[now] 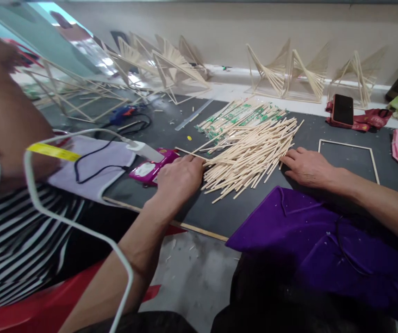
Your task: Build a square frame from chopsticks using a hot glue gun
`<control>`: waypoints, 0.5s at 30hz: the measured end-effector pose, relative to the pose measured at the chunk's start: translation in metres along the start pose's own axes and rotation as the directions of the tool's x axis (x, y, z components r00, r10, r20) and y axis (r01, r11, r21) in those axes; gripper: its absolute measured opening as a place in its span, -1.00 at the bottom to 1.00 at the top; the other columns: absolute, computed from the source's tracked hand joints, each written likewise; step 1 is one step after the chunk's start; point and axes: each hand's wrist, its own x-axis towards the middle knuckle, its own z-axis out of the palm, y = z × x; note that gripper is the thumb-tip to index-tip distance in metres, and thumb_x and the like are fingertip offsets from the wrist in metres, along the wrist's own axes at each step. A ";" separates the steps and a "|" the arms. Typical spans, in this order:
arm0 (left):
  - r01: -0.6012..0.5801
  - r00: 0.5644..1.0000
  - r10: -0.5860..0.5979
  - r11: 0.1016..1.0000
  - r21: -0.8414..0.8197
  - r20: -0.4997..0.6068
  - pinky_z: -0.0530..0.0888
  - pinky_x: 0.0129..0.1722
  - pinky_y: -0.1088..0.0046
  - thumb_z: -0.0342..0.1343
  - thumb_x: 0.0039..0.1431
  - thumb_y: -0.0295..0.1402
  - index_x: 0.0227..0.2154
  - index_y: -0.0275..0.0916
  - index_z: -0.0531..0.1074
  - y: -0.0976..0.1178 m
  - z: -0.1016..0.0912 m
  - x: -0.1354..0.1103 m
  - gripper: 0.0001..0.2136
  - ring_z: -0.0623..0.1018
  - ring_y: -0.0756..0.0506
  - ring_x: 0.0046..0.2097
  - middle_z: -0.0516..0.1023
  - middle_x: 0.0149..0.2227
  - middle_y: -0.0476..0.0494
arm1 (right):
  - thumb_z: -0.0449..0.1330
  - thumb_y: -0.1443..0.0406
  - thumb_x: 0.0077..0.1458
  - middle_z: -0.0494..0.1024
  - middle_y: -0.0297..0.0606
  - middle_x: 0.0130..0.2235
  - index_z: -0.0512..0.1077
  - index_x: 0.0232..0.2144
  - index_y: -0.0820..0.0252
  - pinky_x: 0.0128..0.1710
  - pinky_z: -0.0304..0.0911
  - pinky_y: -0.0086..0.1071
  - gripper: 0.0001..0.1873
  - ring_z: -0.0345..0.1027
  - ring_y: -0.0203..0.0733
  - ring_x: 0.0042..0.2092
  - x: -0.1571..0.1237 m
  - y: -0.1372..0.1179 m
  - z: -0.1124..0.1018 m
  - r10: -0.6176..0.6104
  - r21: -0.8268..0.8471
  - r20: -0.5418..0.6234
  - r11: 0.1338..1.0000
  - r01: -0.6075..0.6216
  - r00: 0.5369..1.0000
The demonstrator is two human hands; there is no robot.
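Note:
A loose heap of thin wooden chopsticks (251,157) lies on the dark table, most of them slanting the same way. My left hand (181,175) rests palm down at the heap's left edge, fingers stretched forward against the stick ends. At the right edge, my right hand (306,166) lies palm down with its fingers loosely bent, touching the outer sticks. Neither hand shows a stick gripped in it. Behind the heap are more chopsticks in clear wrappers with green print (240,115). A thin stick frame (375,165) lies flat beyond my right forearm.
Several stick models (271,74) stand along the wall. A magenta power strip (148,170) with a white plug sits beside my left hand, its white cable crossing my forearm. Purple cloth (299,231) covers the front edge. A phone (343,111) stands at right; a person in stripes sits left.

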 end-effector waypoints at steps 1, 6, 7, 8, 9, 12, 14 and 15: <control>-0.008 1.000 0.008 0.999 0.037 -0.011 0.47 -0.12 0.05 -0.28 0.38 -0.36 -0.03 -0.42 0.50 0.000 -0.001 0.000 -0.56 0.52 -0.48 0.08 0.53 0.04 -0.59 | 0.08 0.20 0.36 0.54 -0.05 0.10 0.41 0.13 0.26 -0.11 0.38 -0.16 -0.61 0.41 0.10 0.06 0.000 0.000 0.001 -0.001 0.001 -0.007 1.000 0.001 1.000; 0.041 0.999 -0.039 0.984 0.171 -0.020 0.48 -0.11 0.13 -0.28 0.36 -0.41 -0.03 -0.40 0.50 0.000 -0.014 0.002 -0.57 0.54 -0.43 0.09 0.55 0.05 -0.54 | 0.08 0.20 0.36 0.54 -0.05 0.09 0.41 0.14 0.24 -0.12 0.37 -0.17 -0.61 0.41 0.08 0.05 -0.001 0.000 0.002 -0.003 -0.004 -0.026 1.000 0.003 1.000; 0.065 0.998 -0.064 0.982 0.175 -0.009 0.48 -0.09 0.11 -0.29 0.37 -0.39 -0.01 -0.41 0.48 0.000 -0.017 0.003 -0.57 0.54 -0.44 0.09 0.55 0.05 -0.55 | 0.08 0.20 0.36 0.54 -0.05 0.09 0.41 0.14 0.24 -0.11 0.37 -0.17 -0.61 0.41 0.08 0.05 -0.001 0.000 0.003 -0.004 -0.005 -0.028 1.000 0.003 1.000; 0.084 0.996 -0.086 0.981 0.173 0.003 0.47 -0.08 0.10 -0.30 0.38 -0.36 0.02 -0.42 0.46 -0.001 -0.021 0.004 -0.56 0.55 -0.44 0.08 0.56 0.04 -0.56 | 0.08 0.20 0.36 0.54 -0.05 0.09 0.41 0.14 0.24 -0.10 0.37 -0.17 -0.61 0.41 0.08 0.05 -0.001 0.000 0.003 -0.004 -0.005 -0.030 1.000 0.004 1.000; 0.095 0.995 -0.099 0.981 0.167 0.015 0.47 -0.08 0.09 -0.32 0.40 -0.34 0.04 -0.41 0.44 -0.002 -0.025 0.005 -0.55 0.55 -0.44 0.08 0.56 0.04 -0.56 | 0.08 0.20 0.36 0.54 -0.05 0.09 0.41 0.14 0.24 -0.10 0.37 -0.18 -0.61 0.41 0.07 0.05 -0.001 0.000 0.003 -0.005 -0.006 -0.032 1.000 0.005 0.999; 0.120 0.992 -0.124 0.980 0.158 0.013 0.48 -0.07 0.10 -0.33 0.40 -0.32 0.06 -0.33 0.44 -0.004 -0.036 0.008 -0.55 0.55 -0.42 0.10 0.56 0.09 -0.49 | 0.08 0.20 0.36 0.54 -0.05 0.10 0.41 0.14 0.25 -0.09 0.37 -0.17 -0.61 0.41 0.08 0.05 -0.001 0.001 0.005 -0.005 -0.003 -0.039 1.000 0.005 0.999; 0.152 0.988 -0.152 0.975 0.165 -0.011 0.49 -0.06 0.11 -0.31 0.39 -0.33 0.08 -0.29 0.44 -0.006 -0.044 0.008 -0.55 0.53 -0.41 0.14 0.53 0.14 -0.45 | 0.08 0.20 0.36 0.54 -0.04 0.11 0.41 0.15 0.26 -0.08 0.37 -0.16 -0.60 0.41 0.09 0.06 0.000 0.002 0.007 -0.012 0.004 -0.046 1.000 0.012 0.999; 0.175 0.985 -0.174 0.971 0.161 -0.018 0.49 -0.06 0.10 -0.30 0.38 -0.34 0.09 -0.28 0.44 -0.007 -0.048 0.009 -0.55 0.52 -0.42 0.15 0.52 0.16 -0.45 | 0.08 0.20 0.36 0.54 -0.04 0.11 0.41 0.15 0.26 -0.07 0.37 -0.15 -0.60 0.41 0.09 0.07 0.000 0.002 0.008 -0.016 0.008 -0.050 1.000 0.016 0.999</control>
